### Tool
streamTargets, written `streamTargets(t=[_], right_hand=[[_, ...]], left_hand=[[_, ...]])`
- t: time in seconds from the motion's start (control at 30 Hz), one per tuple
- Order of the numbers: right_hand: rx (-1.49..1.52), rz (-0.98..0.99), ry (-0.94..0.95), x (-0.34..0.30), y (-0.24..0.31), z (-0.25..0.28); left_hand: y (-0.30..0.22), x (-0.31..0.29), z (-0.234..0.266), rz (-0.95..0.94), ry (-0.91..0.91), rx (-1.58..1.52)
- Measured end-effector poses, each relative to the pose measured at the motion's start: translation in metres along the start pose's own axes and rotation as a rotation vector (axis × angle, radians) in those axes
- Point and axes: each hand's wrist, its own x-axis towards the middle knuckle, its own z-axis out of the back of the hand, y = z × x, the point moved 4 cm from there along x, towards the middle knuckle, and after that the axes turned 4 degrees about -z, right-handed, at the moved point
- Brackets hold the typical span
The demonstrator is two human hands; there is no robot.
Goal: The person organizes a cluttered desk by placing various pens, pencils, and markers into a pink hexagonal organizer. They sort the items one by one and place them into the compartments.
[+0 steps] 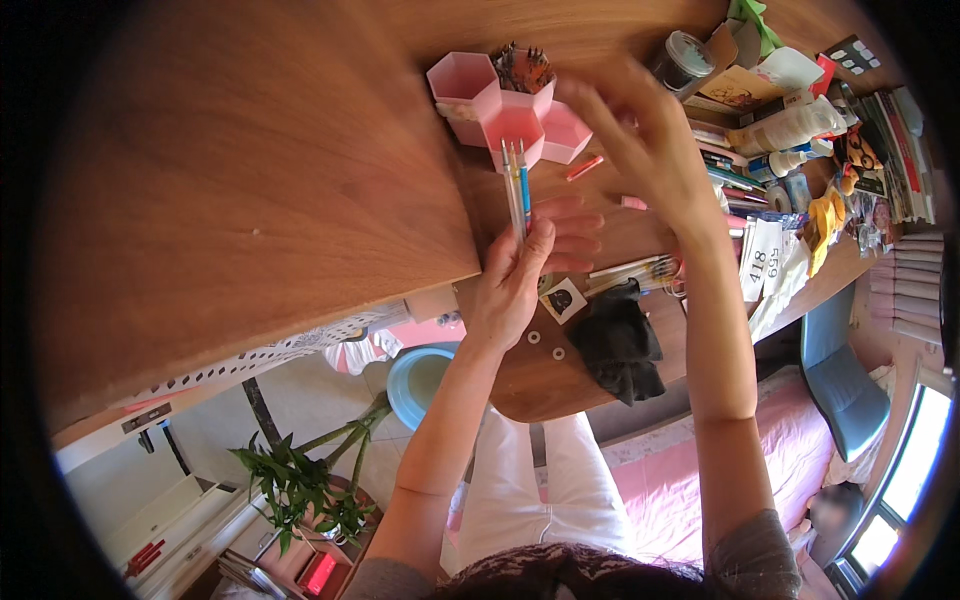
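My left hand (520,268) is closed around a small bunch of slim pens (517,195), thumb pressed over them, tips pointing up and away. One pen has a bright blue barrel; the others look pale or silvery. Just beyond the tips stands a pink holder of joined hexagonal cups (515,125). Its far cup holds several dark-tipped items (524,68). To the right of the cups my right hand (640,135) hovers above the desk, slightly blurred, fingers stretched apart with nothing visible in them. Below it lie a short red pen-like stick (585,168) and a small pink piece (633,203).
Nearer me on the wooden desk (545,385) lie a crumpled black cloth (615,345), a square picture card (563,300), two small white rings and a bundle of brushes (635,272). Bottles, books and papers crowd the right. A lidded dark cup (685,60) stands at the back.
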Motion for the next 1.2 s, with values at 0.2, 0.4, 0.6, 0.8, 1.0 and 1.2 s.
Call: streamTargets(t=[0.2,0.4,0.6,0.8,1.0,1.2], right_hand=[[0.545,-0.504,0.378,-0.056,0.001,-0.011],[0.541,-0.354,-0.050,-0.036,0.002,0.014],[0.144,0.007,-0.443,0.013,0.008,0.005],[-0.076,0.032,-0.284,0.034,-0.007,-0.022],[-0.464,0.329,-0.301,0.020,-0.023,-0.035],[0.435,-0.451,0.234,-0.057,0.008,-0.025]], left_hand=[[0.004,-0.009,-0.006,0.048,0.214,-0.019],[0.001,-0.005,-0.004,-0.021,0.060,-0.026],[0.003,-0.005,0.002,-0.016,0.044,0.017],[0.002,-0.005,0.002,-0.009,0.033,0.039],[0.003,-0.004,0.002,-0.004,0.041,0.058],[0.003,-0.008,0.007,-0.076,0.063,0.106]])
